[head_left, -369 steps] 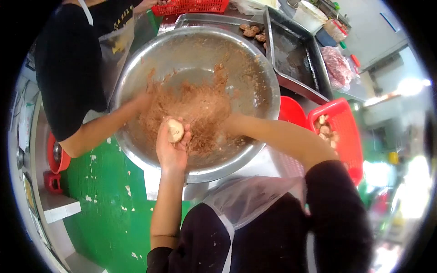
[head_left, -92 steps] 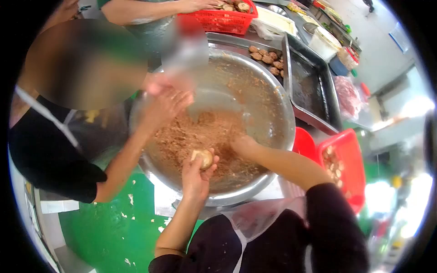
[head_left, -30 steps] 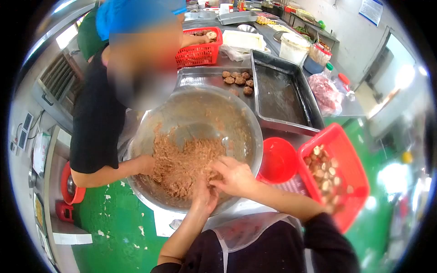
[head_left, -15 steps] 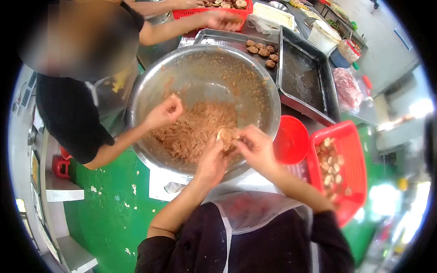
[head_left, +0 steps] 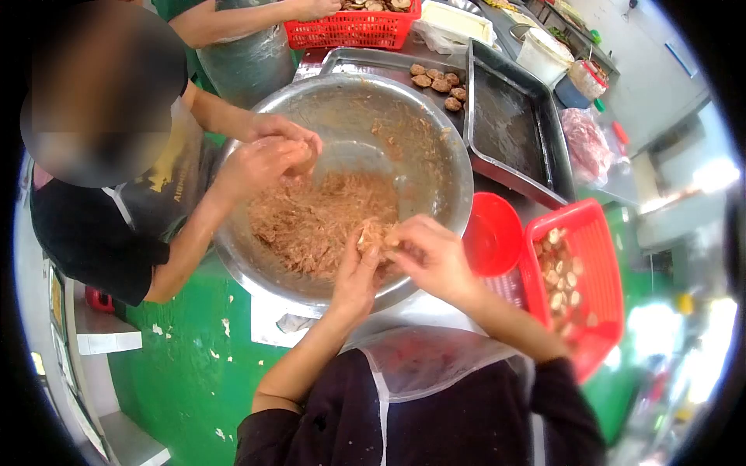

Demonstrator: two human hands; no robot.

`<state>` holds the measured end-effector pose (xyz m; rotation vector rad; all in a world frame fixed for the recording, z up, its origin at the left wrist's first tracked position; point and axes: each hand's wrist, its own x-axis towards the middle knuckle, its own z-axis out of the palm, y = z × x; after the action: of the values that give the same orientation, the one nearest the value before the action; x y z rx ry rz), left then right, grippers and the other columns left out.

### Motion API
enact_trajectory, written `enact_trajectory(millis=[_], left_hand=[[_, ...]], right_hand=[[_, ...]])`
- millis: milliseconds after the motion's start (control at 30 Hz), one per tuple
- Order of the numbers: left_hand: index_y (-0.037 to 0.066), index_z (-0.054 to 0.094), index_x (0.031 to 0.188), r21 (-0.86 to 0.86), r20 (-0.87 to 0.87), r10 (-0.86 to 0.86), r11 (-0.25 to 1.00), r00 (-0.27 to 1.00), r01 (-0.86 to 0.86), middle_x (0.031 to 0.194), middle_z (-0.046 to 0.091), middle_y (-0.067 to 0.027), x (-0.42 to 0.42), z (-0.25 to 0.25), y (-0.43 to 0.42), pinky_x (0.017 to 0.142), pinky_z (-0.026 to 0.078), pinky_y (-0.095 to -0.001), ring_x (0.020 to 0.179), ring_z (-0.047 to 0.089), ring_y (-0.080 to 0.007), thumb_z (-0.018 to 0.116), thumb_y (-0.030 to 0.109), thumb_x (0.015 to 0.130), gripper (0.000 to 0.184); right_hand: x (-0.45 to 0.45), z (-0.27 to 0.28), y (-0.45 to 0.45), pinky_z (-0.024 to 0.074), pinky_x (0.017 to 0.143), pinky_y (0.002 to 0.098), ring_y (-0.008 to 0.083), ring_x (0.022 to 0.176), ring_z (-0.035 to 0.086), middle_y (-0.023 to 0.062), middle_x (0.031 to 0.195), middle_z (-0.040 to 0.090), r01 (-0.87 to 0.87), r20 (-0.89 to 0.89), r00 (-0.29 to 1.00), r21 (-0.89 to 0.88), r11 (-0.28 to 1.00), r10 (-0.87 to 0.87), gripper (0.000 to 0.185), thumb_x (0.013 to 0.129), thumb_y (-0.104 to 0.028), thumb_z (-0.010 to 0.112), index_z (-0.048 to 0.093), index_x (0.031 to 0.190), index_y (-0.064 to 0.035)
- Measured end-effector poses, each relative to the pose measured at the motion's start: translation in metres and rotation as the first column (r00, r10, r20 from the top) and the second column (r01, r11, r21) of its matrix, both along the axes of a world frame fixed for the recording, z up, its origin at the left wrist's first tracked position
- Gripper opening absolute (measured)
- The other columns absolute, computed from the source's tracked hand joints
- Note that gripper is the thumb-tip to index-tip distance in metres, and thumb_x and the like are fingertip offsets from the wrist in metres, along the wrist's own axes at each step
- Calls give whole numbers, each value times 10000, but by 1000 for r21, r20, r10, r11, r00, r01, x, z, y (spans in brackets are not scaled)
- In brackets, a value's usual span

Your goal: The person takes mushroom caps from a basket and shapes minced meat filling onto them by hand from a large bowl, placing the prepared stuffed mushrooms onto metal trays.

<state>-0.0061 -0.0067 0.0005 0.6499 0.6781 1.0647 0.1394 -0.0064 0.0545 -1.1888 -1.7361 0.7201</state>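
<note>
Over the near side of a large steel bowl (head_left: 435, 175), my left hand (head_left: 359, 273) holds a mushroom cap (head_left: 371, 234) with brown meat filling on it. The fingers of my right hand (head_left: 426, 252) are bent against the right side of the cap, touching the filling. Below them in the bowl lies a mass of minced filling (head_left: 311, 225). A co-worker's two hands (head_left: 272, 155) are together over the bowl's left side, around something that is mostly hidden.
Filled pieces (head_left: 440, 80) lie on a metal tray behind the bowl, beside a deep dark tray (head_left: 509, 124). At the right are a red bowl (head_left: 493, 233) and a red basket (head_left: 594, 272) of mushrooms. Another person's hand (head_left: 315, 8) touches a red basket (head_left: 350, 33) at the back.
My hands stay together on the cap, shifted slightly in view. The co-worker's far hand has come from the back basket to meet the other hand over the bowl.
</note>
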Motion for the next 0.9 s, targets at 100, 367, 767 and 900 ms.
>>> enact_trajectory(millis=[100, 367, 767, 900], left_hand=[[71, 214, 1355, 14, 74, -87, 996, 993, 86, 1219, 453, -106, -6, 0, -1, 780, 497, -335, 996, 555, -227, 441, 232, 944, 497], [69, 375, 1256, -161, 174, -262, 943, 949, 290, 1072, 565, -81, -14, 0, 4, 716, 534, -325, 917, 597, -208, 263, 392, 969, 447], [83, 372, 1276, -304, 174, 47, 953, 984, 9, 1203, 505, -55, 4, 11, 1, 821, 512, -294, 1022, 544, -155, 232, 402, 972, 462], [104, 284, 1352, -199, 150, -67, 975, 986, 97, 1326, 396, -77, 4, 19, -2, 967, 409, -366, 1201, 417, -211, 175, 421, 972, 507]], right_hand=[[8, 0, 8, 500, 682, 323, 285, 812, 587, 138, 909, 580, 21, -68, 998, 68, 997, -16, 216, 752, -23, 616, 609, 966, -50], [8, -11, 14, 460, 834, 394, 322, 972, 571, 135, 1006, 614, -259, 252, 938, 51, 964, 239, 233, 835, -164, 540, 605, 1043, -80], [-3, -25, -7, 244, 1060, 430, 320, 1305, 276, 166, 1404, 301, -160, 409, 901, 12, 987, 141, 583, 841, -249, 504, 317, 1342, -17], [-2, -14, -5, 266, 1041, 444, 315, 1295, 295, 152, 1389, 329, -107, 506, 861, 89, 990, 48, 563, 817, -246, 536, 368, 1307, -27]])
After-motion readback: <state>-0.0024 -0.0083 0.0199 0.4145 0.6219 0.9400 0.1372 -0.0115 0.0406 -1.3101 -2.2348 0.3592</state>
